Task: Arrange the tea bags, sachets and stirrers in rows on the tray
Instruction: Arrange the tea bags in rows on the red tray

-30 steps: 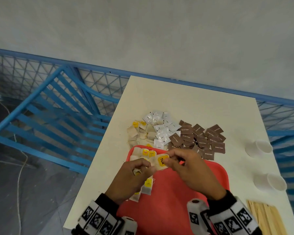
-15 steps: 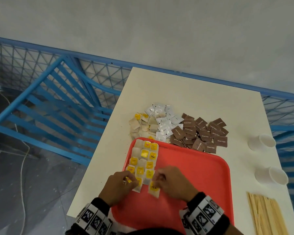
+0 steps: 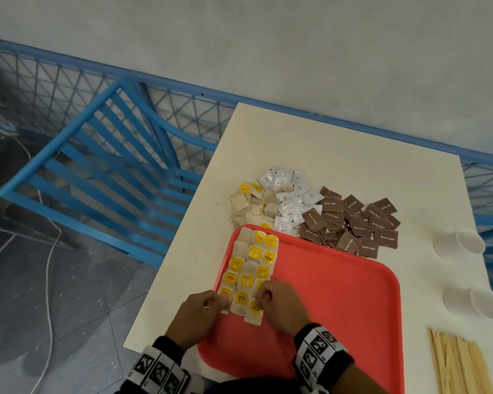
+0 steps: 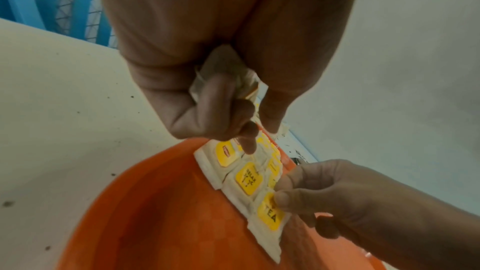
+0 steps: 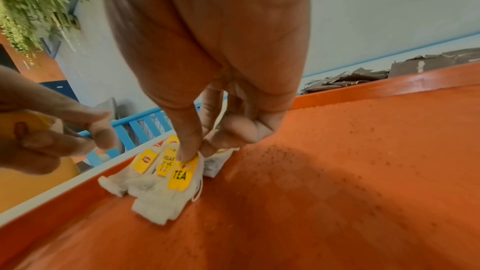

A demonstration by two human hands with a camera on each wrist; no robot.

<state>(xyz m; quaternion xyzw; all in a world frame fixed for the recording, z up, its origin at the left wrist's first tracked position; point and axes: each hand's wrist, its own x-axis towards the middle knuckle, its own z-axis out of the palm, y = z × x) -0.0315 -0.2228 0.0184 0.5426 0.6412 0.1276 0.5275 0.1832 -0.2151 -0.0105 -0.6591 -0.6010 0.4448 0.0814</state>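
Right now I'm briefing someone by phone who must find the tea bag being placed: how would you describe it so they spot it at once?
Start at the red tray and go to the block of tea bags along its left side. The TEA-tagged bag is at the near end, under the right hand fingertip. Alone there, its yellow tag reads TEA, and it juts nearer than its neighbours.

Behind each bare hand, the wrist wears a black sleeve cuff and a band [image 3: 320, 354] of black-and-white square markers.
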